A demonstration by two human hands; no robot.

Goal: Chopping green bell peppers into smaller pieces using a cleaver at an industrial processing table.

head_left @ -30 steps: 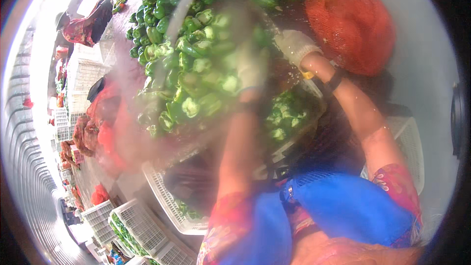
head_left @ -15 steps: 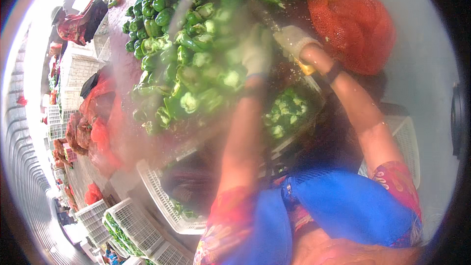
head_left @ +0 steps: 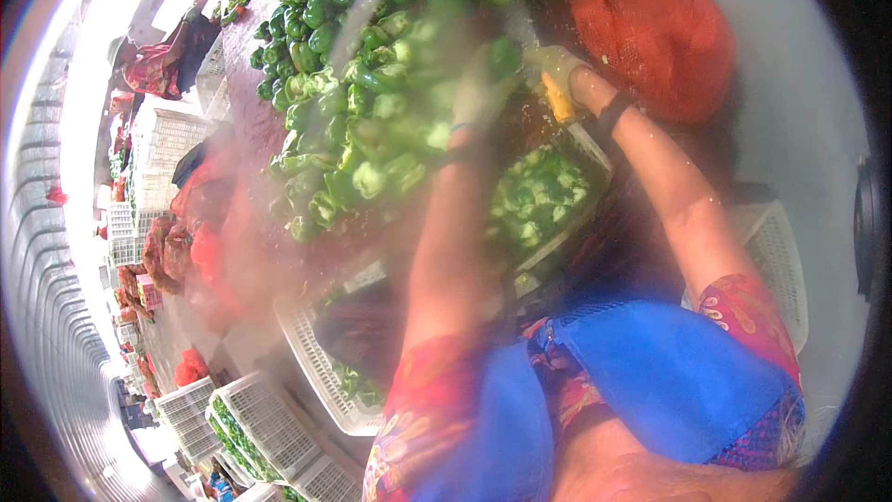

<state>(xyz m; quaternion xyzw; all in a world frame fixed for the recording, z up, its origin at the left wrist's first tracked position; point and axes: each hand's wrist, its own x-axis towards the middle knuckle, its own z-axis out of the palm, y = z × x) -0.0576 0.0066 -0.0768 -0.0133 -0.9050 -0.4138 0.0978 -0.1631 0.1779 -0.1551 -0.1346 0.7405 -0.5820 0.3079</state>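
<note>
My gloved right hand point(head_left: 557, 67) is closed round the yellow handle of a knife point(head_left: 558, 99), whose pale blade points away over the table. My left hand point(head_left: 477, 93), gloved and hazy behind a smear, reaches forward with its fingers round a green bell pepper point(head_left: 504, 57) close to the blade. Left of it lies a heap of green bell peppers point(head_left: 316, 14), dark and whole at the far side. Nearer ones, cut peppers point(head_left: 370, 178), show pale insides. Below my hands, a container holds cut green pepper pieces point(head_left: 539, 193).
A stuffed red mesh sack point(head_left: 655, 33) leans at the far right. White plastic crates point(head_left: 311, 363) stand below the table edge and more point(head_left: 269, 418) at lower left. Another crate point(head_left: 776, 265) is by my right elbow. A person in red point(head_left: 153, 70) is at far left.
A green pepper now shows beside the blade at my left hand. My right hand has turned, and more of the knife's yellow handle shows. The whole view has shifted slightly.
</note>
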